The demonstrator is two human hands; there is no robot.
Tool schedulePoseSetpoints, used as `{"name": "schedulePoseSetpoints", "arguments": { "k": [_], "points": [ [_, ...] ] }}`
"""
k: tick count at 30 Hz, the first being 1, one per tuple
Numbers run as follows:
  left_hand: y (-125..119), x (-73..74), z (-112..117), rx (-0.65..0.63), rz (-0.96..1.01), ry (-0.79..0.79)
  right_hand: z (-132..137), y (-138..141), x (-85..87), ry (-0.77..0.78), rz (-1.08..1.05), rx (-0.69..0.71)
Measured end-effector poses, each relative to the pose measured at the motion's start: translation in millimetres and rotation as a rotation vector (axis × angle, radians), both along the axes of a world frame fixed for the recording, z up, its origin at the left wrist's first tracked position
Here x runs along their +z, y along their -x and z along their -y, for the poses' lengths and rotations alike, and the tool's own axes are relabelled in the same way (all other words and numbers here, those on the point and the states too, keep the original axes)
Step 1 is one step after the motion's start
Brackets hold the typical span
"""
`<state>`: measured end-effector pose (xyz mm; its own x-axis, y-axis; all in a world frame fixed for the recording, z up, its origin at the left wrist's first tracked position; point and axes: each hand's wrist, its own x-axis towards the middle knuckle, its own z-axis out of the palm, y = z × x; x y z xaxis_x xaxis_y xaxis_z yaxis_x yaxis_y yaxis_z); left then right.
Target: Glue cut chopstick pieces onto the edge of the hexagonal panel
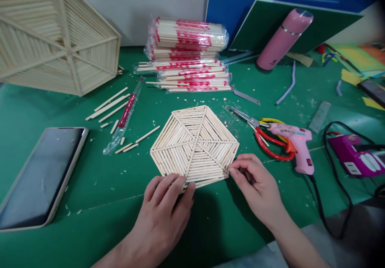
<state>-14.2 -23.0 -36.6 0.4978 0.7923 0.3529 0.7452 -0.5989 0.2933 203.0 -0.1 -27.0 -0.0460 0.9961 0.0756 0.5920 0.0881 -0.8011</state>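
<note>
A flat hexagonal panel of chopstick pieces (198, 144), divided into wedges by ribs, lies on the green work surface. My left hand (168, 212) is at its near left edge, fingers curled and thumb drawn in. It grips a thin wooden stick (207, 183) that runs along the panel's near side. My right hand (255, 184) pinches at the near right corner, thumb against index finger. The fingertips cover exactly what is between them, but they touch the panel's corner.
A larger hexagonal stick piece (69, 51) leans at back left. Packed chopsticks (189, 55) are piled behind. Loose sticks (110, 105) and a phone (42, 176) lie left. Pliers (270, 144), a pink glue gun (300, 144) with cord and a pink flask (285, 39) are right.
</note>
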Motion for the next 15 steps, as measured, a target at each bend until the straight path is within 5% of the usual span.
{"name": "schedulePoseSetpoints", "arguments": {
  "k": [6,15],
  "points": [
    [4.6,6.9,-3.5,0.038,0.069,-0.04,1.5,-5.3,-5.4,-0.065,-0.046,-0.048],
    [8.4,38.0,-12.9,0.299,0.143,-0.136,3.4,-3.1,-8.4,-0.116,-0.05,0.01]
  ]
}}
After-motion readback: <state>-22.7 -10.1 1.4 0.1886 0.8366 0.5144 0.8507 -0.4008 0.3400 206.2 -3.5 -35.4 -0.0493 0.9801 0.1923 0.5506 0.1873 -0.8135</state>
